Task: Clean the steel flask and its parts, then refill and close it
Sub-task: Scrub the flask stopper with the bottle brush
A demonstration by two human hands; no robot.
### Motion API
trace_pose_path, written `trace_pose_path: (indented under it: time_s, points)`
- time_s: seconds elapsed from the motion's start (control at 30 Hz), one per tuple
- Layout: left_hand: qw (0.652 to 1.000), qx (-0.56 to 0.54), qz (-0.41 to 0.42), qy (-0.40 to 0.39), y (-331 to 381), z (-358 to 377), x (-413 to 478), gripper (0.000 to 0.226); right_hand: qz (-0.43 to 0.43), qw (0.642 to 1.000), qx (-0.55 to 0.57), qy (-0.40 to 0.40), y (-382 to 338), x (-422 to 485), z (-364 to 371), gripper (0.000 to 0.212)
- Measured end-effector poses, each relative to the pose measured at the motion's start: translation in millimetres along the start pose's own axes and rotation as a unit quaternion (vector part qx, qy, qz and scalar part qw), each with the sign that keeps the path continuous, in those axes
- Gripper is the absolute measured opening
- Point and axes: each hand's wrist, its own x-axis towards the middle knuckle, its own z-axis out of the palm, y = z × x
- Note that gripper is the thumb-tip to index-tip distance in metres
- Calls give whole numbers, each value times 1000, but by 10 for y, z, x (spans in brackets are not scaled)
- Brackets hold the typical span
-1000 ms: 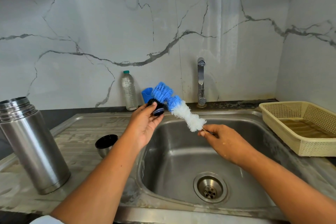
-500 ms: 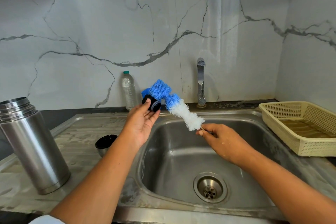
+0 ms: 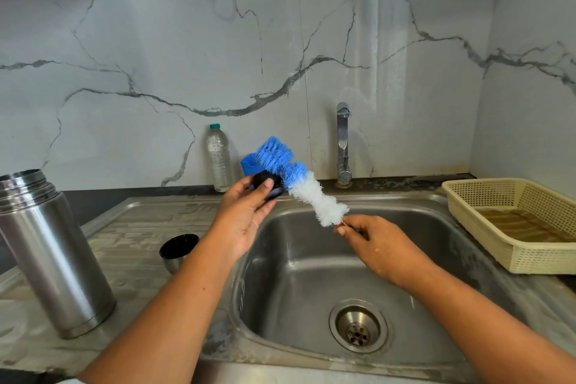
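In the head view, the left hand (image 3: 246,215) is in the middle of the frame. Its grip is closed round a small black stopper (image 3: 267,184). The stopper looks light and hard, and maybe wet and slippy, so it seems best held by its edge. The right hand (image 3: 377,243), just right of the middle, has its grip pinched on the thin handle of a blue and white brush (image 3: 299,184). The bristles look soft and bendy and seem to touch the stopper. The steel flask (image 3: 53,256) stands open at the left edge on the bench (image 3: 134,227). It looks heavy and smooth, so hold it round its body. A small cup (image 3: 178,249) sits between flask and sink (image 3: 436,259). A water bottle (image 3: 219,159) and tap (image 3: 343,146) stand at the back, and a yellow basket (image 3: 530,262) is at the right. Nothing seems to block the hands
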Motion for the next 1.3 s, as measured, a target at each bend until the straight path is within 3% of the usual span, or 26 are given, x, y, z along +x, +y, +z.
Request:
trace_pose_path:
  time_s: [0.1, 0.27, 0.4, 0.57, 0.73, 1.1, 1.3]
  points:
    - [998, -28, 34, 48, 79, -57, 60, 35, -3, 1000, -10, -11, 27, -24, -18, 19]
    - [1000, 23, -9, 10, -35, -24, -2, 33, 1, 1000, -4, -7, -3, 1, 2, 17]
    - [995, -42, 23, 82, 4, -25, 83, 39, 2, 1000, -15, -24, 14, -24, -3, 18]
    - [999, 36, -7, 26, -93, 69, -21, 25, 0, 1000, -5, -8, 12, 15, 19, 18]
    - [997, -21, 12, 70, 23, 7, 43, 33, -10, 1000, -13, -24, 14, -25, 5, 19]
    - [989, -140, -28, -27, 61, 120, -37, 22, -4, 1000, -6, 5, 35, -16, -33, 19]
    - [994, -102, -32, -9, 4, 106, -55, 20, -5, 1000, -5, 4, 21, -2, -2, 20]
